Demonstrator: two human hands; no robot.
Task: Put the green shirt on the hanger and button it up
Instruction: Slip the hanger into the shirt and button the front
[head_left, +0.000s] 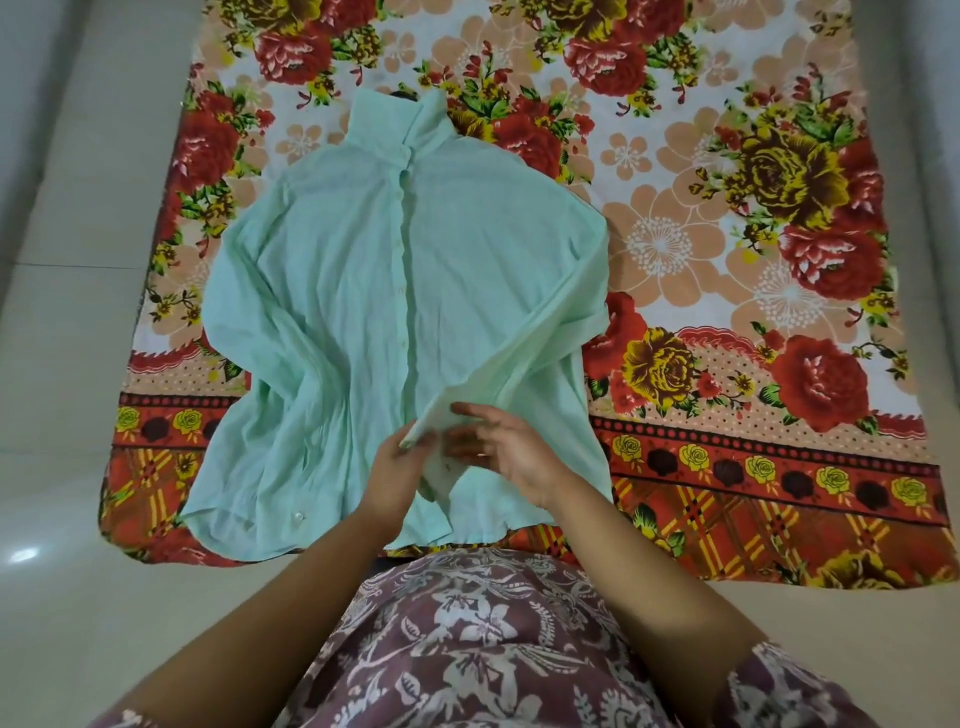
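The left hand (397, 470) pinches the end of a cuff (434, 421), thumb and fingers curled round its edge. Just at its 3 o'clock, the right hand (511, 449) is spread with the fingers loosely straight and holds nothing. Its fingertips lie over the same cuff, though I cannot tell whether they press on the cloth.

The cuff belongs to a long sleeve (524, 338) that runs from the hands toward 1 o'clock, folded across the front of the green shirt (337, 312). The shirt lies flat, front up, with its hem at 6 o'clock near the person and its collar (400, 124) at 12 o'clock. A placket (402, 249) with a line of small pale buttons runs down the middle and lies closed. The other sleeve (244, 291) hangs along the 9 o'clock side of the body. One clear button (297, 517) sits on the cloth near the hem, at 7 o'clock from the hands. A small dark shape (402, 94) shows just above the collar, too little of it to tell what it is.

The shirt rests on a floral sheet (727, 208) in red, peach and yellow, spread over a pale tiled floor (62, 364). At 6 o'clock, both bare forearms reach out over a maroon patterned garment (493, 649).
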